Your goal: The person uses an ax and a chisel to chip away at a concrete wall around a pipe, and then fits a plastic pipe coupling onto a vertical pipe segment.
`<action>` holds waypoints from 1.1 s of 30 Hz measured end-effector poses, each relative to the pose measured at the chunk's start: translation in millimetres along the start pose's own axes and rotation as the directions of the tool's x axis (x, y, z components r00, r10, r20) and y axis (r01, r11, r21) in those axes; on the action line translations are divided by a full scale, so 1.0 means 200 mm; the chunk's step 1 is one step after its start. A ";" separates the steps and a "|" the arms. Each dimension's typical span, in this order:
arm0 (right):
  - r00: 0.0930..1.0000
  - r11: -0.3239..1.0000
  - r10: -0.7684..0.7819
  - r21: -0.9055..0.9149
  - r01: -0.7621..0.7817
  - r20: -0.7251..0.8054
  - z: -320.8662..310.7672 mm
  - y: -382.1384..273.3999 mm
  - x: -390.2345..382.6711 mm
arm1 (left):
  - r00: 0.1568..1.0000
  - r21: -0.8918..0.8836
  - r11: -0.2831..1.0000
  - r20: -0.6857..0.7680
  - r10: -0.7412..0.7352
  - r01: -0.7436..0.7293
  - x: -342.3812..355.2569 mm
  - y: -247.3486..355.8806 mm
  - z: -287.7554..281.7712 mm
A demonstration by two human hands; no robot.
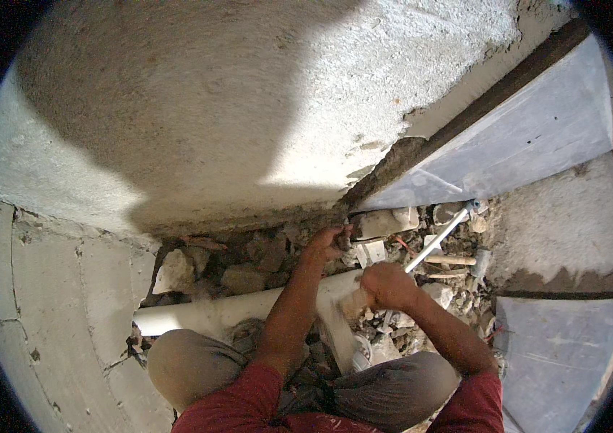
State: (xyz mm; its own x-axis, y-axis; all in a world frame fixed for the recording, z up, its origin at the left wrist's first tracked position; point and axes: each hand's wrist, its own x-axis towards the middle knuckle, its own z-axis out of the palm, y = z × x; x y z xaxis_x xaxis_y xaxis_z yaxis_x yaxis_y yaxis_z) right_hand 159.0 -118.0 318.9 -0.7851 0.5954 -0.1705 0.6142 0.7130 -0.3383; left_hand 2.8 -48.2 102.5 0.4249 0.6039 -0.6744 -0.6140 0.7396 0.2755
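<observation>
My left hand (329,243) is at the foot of the rough plastered wall, beside a pale block. Its fingers are curled, and what they hold, if anything, is too small and dark to tell. My right hand (389,286) is closed in a fist above the right end of a thick white pipe (205,312). A tan, motion-smeared thing (353,304) shows at that fist; its kind is unclear. Below it, a pale blurred piece (337,335) slants down between my knees. The pipe runs left under my left forearm, low across the rubble.
A thin white pipe (436,240) slants up to the right. Near it lies a hammer (452,260) with a wooden handle. Stones (243,278) and broken rubble fill the narrow trench. Grey panels (494,137) stand at right, a block wall (68,289) at left.
</observation>
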 end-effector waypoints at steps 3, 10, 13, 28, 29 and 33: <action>0.800 0.815 0.575 -0.040 -0.578 0.168 0.16 0.23 0.00 | 0.991 0.109 0.992 0.127 0.043 -0.057 0.23 -0.07 -0.13; 0.998 0.994 -0.006 0.111 0.013 -0.066 -0.08 -0.10 0.03 | 0.916 -0.086 0.995 0.401 -0.004 0.042 0.37 -0.07 -0.28; 0.993 0.994 -0.107 -0.029 0.109 0.054 -0.05 0.08 -0.07 | 0.936 0.350 0.873 0.215 0.278 -0.339 0.12 -0.07 0.11; 0.877 0.974 0.228 -0.101 -0.205 0.422 0.09 0.18 0.02 | 0.956 0.061 0.954 0.034 0.292 -0.294 0.12 -0.05 0.03; 0.813 0.852 0.516 -0.063 -0.520 0.271 0.15 0.25 0.01 | 0.913 0.116 0.906 0.080 0.400 -0.407 0.17 -0.09 -0.05; 0.922 0.922 0.361 0.092 -0.375 0.137 0.06 0.10 -0.08 | 0.914 0.431 0.818 0.040 0.404 -0.380 0.21 -0.21 0.02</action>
State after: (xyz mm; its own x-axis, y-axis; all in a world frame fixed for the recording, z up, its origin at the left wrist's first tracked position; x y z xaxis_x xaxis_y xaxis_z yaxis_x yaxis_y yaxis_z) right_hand 183.5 -118.1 304.1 -0.5134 0.7560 -0.4061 0.8535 0.4004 -0.3335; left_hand 48.8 -52.1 65.2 0.1665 0.8625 -0.4778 -0.3772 0.5034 0.7774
